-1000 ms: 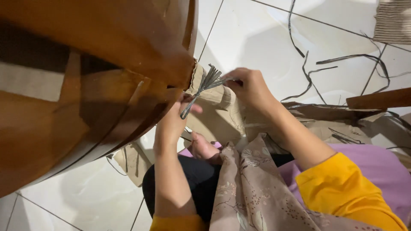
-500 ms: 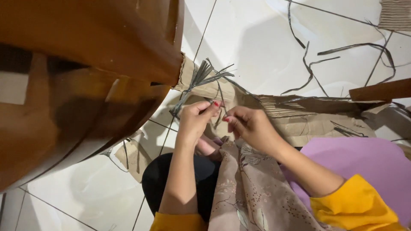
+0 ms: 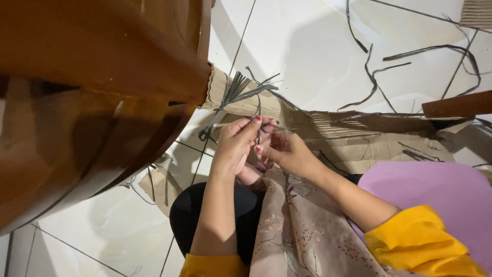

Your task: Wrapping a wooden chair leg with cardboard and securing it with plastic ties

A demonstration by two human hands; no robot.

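Both hands met over the lap, fingertips together. Left hand [image 3: 237, 146] had thumb and fingers pinched narrow on a thin grey strand [image 3: 259, 123]; red nail polish showed. Right hand [image 3: 287, 151] sat just beside it, touching, fingers curled tight; they seemed to grip the same strand, though the exact hold was hidden behind the left hand.

The strand ran up from the fingers to a bundle of grey strips [image 3: 233, 95] fanned out against a piece of cardboard [image 3: 328, 136]. The cardboard lay flat on the white tile floor [image 3: 307, 46], one torn edge tucked against a brown wooden piece of furniture [image 3: 92, 92] on the left.

More loose grey strips [image 3: 374, 87] were scattered on the tiles, well apart from the hands. A patterned beige cloth [image 3: 302, 231] covered the lap. Yellow sleeves [image 3: 415, 241] were pushed up both forearms.
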